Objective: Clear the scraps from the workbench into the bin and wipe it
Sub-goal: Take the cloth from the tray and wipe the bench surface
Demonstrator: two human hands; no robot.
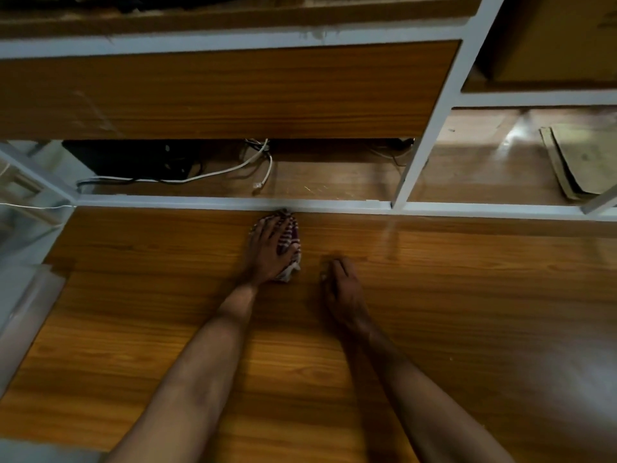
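Nearest the camera, two bare forearms reached out over the wood-grain workbench (467,312). The right hand (340,289) lay on the surface just right of centre, fingers together and somewhat curled at the tips; it looked to hold nothing, though the blur and dim light made that hard to be sure of. The left hand (267,252) was spread flat, fingers straight, pressing down on a bunched striped cloth (291,243) that lay at the far edge of the bench, its far end touching the pale metal rail (200,200) of the shelving frame.

By my judgement the step in hand was the wiping. To do it well, the palm should keep even weight on the cloth and draw it along the seam by the rail, where dust would gather, then come back toward the body in overlapping strokes along the grain. The right hand could steady the body on the bench.

Beyond the rail sat a lower shelf with a tangle of white and dark cables (257,162), and to the right some flat cardboard sheets (581,162). No bin showed anywhere, and no scraps could be made out on the bench. The bench's near and right edges were cut off.
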